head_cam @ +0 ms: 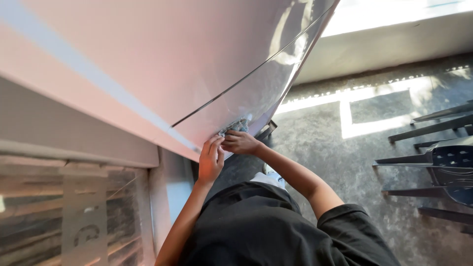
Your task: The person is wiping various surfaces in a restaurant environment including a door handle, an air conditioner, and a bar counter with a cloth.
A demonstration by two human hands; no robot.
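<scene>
My right hand (pixel 241 143) grips a crumpled blue-grey cloth (pixel 237 125) and presses it against the lower corner of a large glass panel (pixel 256 88) in a pale frame. Just left of it, my left hand (pixel 211 160) lies with its fingers stretched along the frame's edge, fingertips touching the right hand and the cloth. Both bare forearms reach up from my black shirt. The glass carries reflections and a thin dark line across it.
Dark perforated chairs (pixel 443 162) with thin legs stand at the right on a grey speckled floor (pixel 335 152). A bright patch of sunlight (pixel 364 111) falls on the floor. At the lower left is a second glazed panel (pixel 74 212) with pale markings.
</scene>
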